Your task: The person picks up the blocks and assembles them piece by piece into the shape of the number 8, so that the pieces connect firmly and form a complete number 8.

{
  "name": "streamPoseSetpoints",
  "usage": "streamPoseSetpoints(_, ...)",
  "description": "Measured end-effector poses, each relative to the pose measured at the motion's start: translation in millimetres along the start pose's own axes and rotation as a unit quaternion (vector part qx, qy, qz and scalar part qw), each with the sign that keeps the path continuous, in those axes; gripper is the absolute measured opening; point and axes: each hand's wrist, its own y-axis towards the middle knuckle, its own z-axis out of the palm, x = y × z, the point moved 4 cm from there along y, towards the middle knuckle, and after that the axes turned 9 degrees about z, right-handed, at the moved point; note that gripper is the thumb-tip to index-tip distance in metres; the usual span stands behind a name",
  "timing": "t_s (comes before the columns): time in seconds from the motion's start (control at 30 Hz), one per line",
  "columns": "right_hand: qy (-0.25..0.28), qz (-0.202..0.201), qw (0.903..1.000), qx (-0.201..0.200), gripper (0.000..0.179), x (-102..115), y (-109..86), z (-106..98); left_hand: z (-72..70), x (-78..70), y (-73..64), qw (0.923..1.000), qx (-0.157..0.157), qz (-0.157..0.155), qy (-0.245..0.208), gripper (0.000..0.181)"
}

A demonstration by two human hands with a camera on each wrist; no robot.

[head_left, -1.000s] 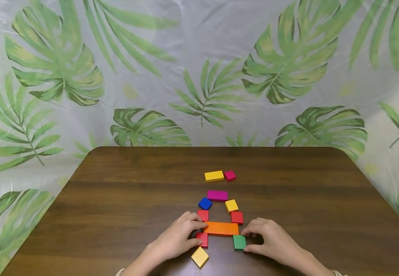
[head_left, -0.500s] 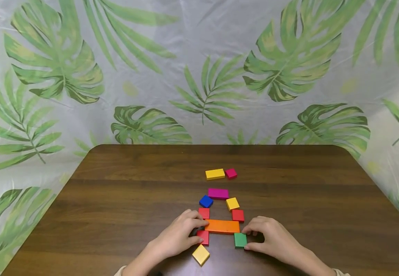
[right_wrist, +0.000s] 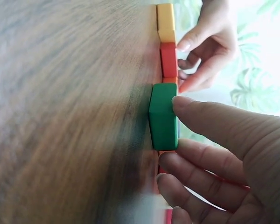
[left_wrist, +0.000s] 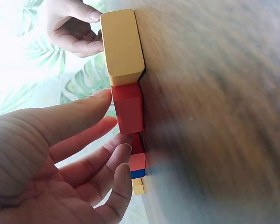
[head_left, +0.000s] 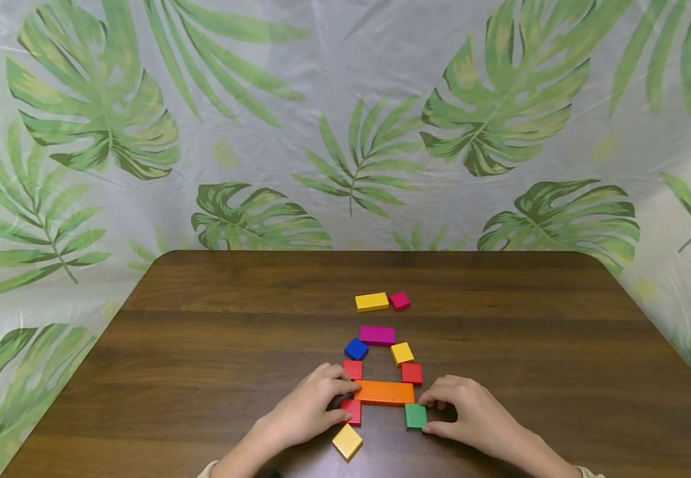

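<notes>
My left hand (head_left: 312, 405) curls around a red square block (head_left: 352, 411), thumb on its near corner, the forefinger reaching the left end of the long orange block (head_left: 383, 392). In the left wrist view the thumb lies against the top edge of that red block (left_wrist: 128, 109). My right hand (head_left: 470, 410) pinches a green square block (head_left: 415, 416) between thumb and forefinger, just below the orange block's right end. The right wrist view shows the thumb on the upper edge of the green block (right_wrist: 164, 116). A pale yellow block (head_left: 347, 442) lies turned cornerwise below the held red one.
Above the orange block sit two red blocks, left (head_left: 354, 370) and right (head_left: 412, 374), a blue block (head_left: 356, 348), a yellow square (head_left: 401, 353) and a magenta block (head_left: 378, 335). Farther back lie a yellow bar (head_left: 372, 302) and a pink block (head_left: 400, 301) on the wooden table (head_left: 231, 345).
The whole view has shifted slightly upward since a second ago. Both hands and the blocks keep nearly the same places relative to each other.
</notes>
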Motion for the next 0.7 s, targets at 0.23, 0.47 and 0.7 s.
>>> streamPoseSetpoints(0.23,-0.005,0.014,0.9999,0.009,0.021,0,0.8,-1,0.4,0.8,-1.1,1.0000,-0.003,0.005,0.000,0.035)
streamPoseSetpoints(0.47,-0.049,0.037,0.9980,-0.016,0.021,2,0.4,-16,-0.8,1.0,-2.5,1.0000,-0.006,0.006,0.004,0.035)
streamPoseSetpoints(0.7,-0.065,0.067,0.9952,-0.029,0.017,-5,11.7,-27,-0.5,1.6,-2.7,0.9999,-0.008,0.010,0.009,0.036)
